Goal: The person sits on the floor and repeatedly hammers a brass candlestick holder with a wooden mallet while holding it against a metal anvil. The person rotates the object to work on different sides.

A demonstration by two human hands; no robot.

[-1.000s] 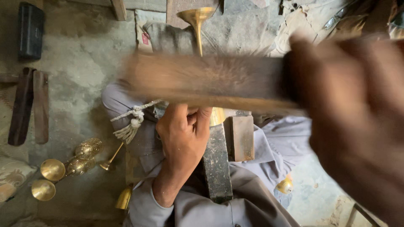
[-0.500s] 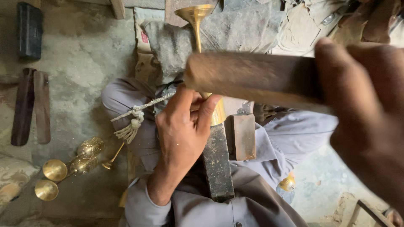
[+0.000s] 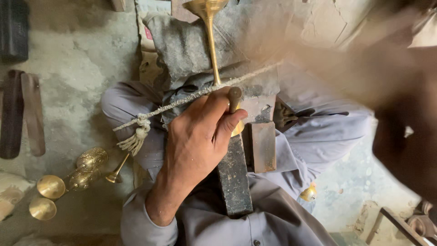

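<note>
Brass goblet stem [image 3: 212,50] under left hand [image 3: 195,141]; right hand [image 3: 405,136] blurred, apparently raised.

Cluster of small brass cups and bells [image 3: 68,182] on concrete floor at lower left, two dark flat bars [image 3: 22,114] lying side by side further left, black block [image 3: 13,29] top left, small brass piece [image 3: 308,193] near knee

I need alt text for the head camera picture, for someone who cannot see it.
Seen from above, a seated person's left hand grips a short punch against a brass goblet lying on a dark iron block. The right hand is a brown blur. More brass pieces lie on the floor.
</note>
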